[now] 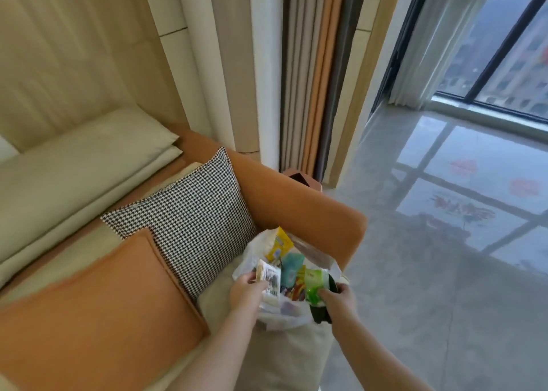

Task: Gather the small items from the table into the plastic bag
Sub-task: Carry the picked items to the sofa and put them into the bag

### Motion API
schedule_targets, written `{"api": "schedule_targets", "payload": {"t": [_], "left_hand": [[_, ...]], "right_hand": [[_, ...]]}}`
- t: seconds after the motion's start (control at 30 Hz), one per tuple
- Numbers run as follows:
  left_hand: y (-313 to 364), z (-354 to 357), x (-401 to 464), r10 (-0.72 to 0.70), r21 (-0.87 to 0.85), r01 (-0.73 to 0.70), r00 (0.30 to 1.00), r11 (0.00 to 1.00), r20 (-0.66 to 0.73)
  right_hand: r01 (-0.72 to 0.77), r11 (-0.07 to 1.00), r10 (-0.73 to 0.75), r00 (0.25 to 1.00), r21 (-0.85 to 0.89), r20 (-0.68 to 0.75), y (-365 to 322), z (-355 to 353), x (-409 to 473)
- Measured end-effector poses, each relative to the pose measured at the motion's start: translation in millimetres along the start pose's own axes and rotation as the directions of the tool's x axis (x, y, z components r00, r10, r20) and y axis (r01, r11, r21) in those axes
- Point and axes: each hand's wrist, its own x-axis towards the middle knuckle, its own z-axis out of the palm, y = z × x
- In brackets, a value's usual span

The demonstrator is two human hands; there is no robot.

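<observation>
Nearest the camera, two bare forearms reach forward over the sofa seat. Left hand (247, 291) has its fingers curled round the near-left rim of the plastic bag (255, 257), thumb side touching a white packet with dark print (269, 275). Right hand (341, 297) has its grip pinched on a green packet (315, 284) at the bag's right side, with a dark object (321, 313) just under and beside it; can't tell if the fingers hold that too.

Bag sits on the cream seat cushion (296, 352), near the sofa's right end, close to the orange armrest (296, 201). Bag mouth is open. Inside, between the two hands: a teal packet (292, 267) in the middle, a yellow-orange packet (298, 287) below it, and a yellow packet (280, 242) sticking up at the far side. Labels too blurred to read.

Left of the bag: an orange cushion (98, 307) at the near-left, overlapping a black-and-white houndstooth cushion (189, 213) that leans toward the armrest. Pale green back cushions (83, 159) run along the sofa's far-left side.

Behind the armrest: beige wall panels (74, 50), then striped curtains (314, 70). Right side is glossy grey floor (430, 272) reflecting the window frame, with a dark-framed window (510, 50) and sheer curtain (439, 35) at far right.
</observation>
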Motion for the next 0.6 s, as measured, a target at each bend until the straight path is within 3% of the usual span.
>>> {"api": "schedule_targets", "payload": {"t": [0.33,0.6], "left_hand": [[30,59,97,0.052,0.354,-0.025,0.996,0.935,-0.066],[15,74,125,0.007,0.494,0.034,0.997,0.869,-0.081]], "right_hand": [[-0.014,0.928,0.034,0.998,-0.372,0.047,-36,52,104],[0.012,0.844,0.151,0.954,-0.537,0.259,-21,79,140]]}}
